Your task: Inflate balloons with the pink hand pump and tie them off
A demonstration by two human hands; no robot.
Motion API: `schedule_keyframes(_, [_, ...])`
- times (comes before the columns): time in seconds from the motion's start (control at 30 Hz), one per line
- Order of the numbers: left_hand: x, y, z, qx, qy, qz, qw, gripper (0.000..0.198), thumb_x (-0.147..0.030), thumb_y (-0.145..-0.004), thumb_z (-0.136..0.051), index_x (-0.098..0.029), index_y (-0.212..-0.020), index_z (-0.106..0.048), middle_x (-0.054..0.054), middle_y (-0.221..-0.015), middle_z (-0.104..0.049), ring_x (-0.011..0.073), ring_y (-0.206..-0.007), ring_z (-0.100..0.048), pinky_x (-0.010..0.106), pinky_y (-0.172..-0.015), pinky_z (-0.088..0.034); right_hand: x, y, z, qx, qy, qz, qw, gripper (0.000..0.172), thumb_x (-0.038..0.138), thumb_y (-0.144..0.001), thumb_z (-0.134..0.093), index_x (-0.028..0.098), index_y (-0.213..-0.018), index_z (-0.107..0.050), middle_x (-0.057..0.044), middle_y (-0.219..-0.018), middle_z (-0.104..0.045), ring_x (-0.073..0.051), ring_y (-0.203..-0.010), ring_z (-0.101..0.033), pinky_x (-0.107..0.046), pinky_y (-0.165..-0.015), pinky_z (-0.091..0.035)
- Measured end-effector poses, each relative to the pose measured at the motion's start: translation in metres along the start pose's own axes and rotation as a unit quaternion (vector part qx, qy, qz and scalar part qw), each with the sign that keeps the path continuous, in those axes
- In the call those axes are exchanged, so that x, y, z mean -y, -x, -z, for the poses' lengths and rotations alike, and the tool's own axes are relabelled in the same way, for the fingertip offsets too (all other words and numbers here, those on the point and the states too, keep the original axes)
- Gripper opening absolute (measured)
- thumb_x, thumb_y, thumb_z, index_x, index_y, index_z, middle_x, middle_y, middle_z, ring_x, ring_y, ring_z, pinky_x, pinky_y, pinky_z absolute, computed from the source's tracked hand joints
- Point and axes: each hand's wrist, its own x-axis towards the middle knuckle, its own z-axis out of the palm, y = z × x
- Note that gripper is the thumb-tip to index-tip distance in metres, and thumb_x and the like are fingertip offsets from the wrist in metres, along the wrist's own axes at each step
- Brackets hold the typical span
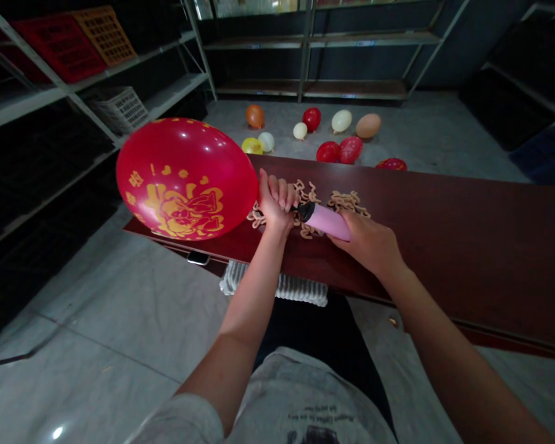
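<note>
A large inflated red balloon [189, 179] with yellow printed figures and characters is at the left, over the table's edge. My left hand [276, 200] is closed around its neck, where it meets the black nozzle end [305, 211] of a pink hand pump [328, 222]. My right hand [372, 240] is wrapped round the pump's other end; the balloon's mouth is hidden by my left fingers. Tan, curled pieces [349, 202] lie in loose heaps on the dark red table [444, 240] under and behind the pump.
Several inflated balloons lie on the floor beyond the table, among them an orange balloon [254, 116] and a white balloon [341, 121]. Metal shelves [259, 43] stand at the back and left, with a red crate [55, 46]. Striped grey fabric [300, 288] sits below the table's near edge.
</note>
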Motion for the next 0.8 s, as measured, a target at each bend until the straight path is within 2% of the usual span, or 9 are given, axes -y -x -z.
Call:
schedule_keyframes(0.2, [0.001,0.0,0.002,-0.033,-0.009,0.006,0.999,0.057,-0.047,-0.102,-0.043,-0.02,-0.056,-0.022,-0.006,-0.046,-0.017,0.0068,-0.034,-0.019,0.022,-0.038,-0.028,-0.014,0.011,0.002,0.012,0.004,0.004,1.0,0.049,0.05,-0.09,-0.057,0.019,-0.128,-0.056,-0.013,-0.112,-0.071,-0.027,-0.092,-0.068,-0.033,-0.07,-0.046])
schedule_keyframes(0.4, [-0.003,-0.003,0.005,-0.034,0.002,-0.006,0.999,0.056,-0.044,-0.102,-0.045,-0.02,-0.056,-0.023,-0.006,-0.048,-0.018,0.007,-0.035,-0.018,0.023,-0.037,-0.026,-0.047,0.032,0.006,0.032,0.055,0.017,0.998,0.049,0.049,-0.092,-0.053,0.016,-0.128,-0.056,-0.015,-0.116,-0.07,-0.029,-0.096,-0.067,-0.034,-0.072,-0.047])
schedule_keyframes(0.6, [-0.004,-0.005,0.006,-0.044,-0.001,-0.015,0.999,0.055,-0.042,-0.103,-0.043,-0.02,-0.057,-0.022,-0.005,-0.05,-0.021,0.0072,-0.036,-0.018,0.022,-0.038,-0.028,-0.082,0.058,0.028,0.066,0.104,0.001,0.992,0.045,0.047,-0.095,-0.047,0.014,-0.122,-0.06,-0.016,-0.108,-0.072,-0.03,-0.089,-0.067,-0.036,-0.067,-0.042])
schedule_keyframes(0.8, [-0.004,-0.003,0.004,-0.026,0.026,-0.014,0.999,0.055,-0.037,-0.104,-0.04,-0.021,-0.055,-0.02,-0.006,-0.048,-0.016,0.0078,-0.035,-0.017,0.022,-0.037,-0.027,-0.087,0.066,0.047,0.04,0.079,-0.022,0.996,0.048,0.049,-0.097,-0.038,0.018,-0.128,-0.058,-0.018,-0.113,-0.069,-0.036,-0.095,-0.064,-0.039,-0.068,-0.042])
